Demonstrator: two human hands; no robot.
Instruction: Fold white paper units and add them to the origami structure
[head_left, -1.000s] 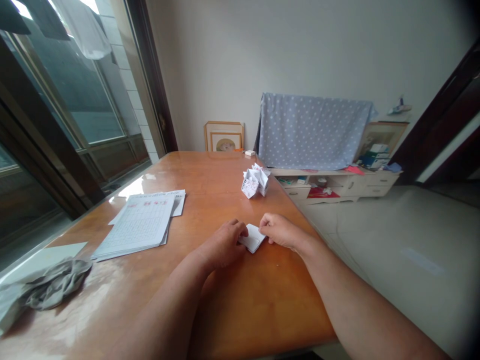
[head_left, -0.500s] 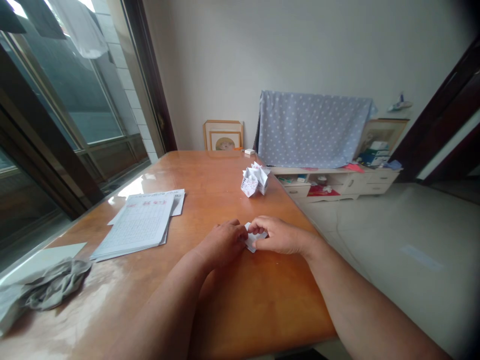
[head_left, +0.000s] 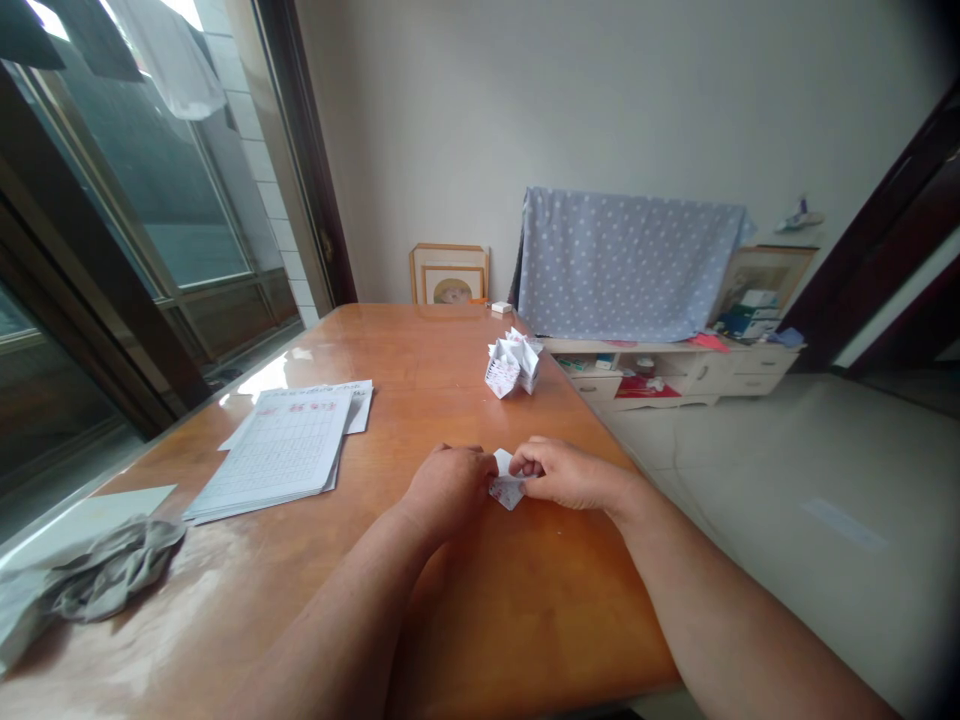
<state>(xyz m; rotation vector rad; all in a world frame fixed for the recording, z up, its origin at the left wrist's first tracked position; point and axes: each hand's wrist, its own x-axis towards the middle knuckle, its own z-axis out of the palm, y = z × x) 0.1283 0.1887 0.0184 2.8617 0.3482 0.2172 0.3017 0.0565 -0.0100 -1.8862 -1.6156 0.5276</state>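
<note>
A small folded piece of paper (head_left: 508, 490), white with reddish marks, is between my two hands just above or on the wooden table (head_left: 420, 345). My left hand (head_left: 456, 485) has its fingers closed on the paper's left edge; the fingertips are partly hidden behind the back of the hand. On the other side, my right hand (head_left: 561, 474) pinches the paper's right edge between thumb and curled fingers. Beyond the hands stands a cluster of folded paper shapes (head_left: 514, 365) with printed lines. Left of my hands lies a stack of printed sheets (head_left: 274, 450).
A crumpled grey cloth (head_left: 120, 570) lies at the table's left front, beside a pale sheet (head_left: 112, 510). At the far end is a small white box (head_left: 501, 308). The table's right edge borders the floor, with a low white cabinet (head_left: 697, 375) beyond.
My right hand's fingers have shifted slightly right, showing more of the folded paper between the hands. The view has tilted very slightly; the other things stay in place.
</note>
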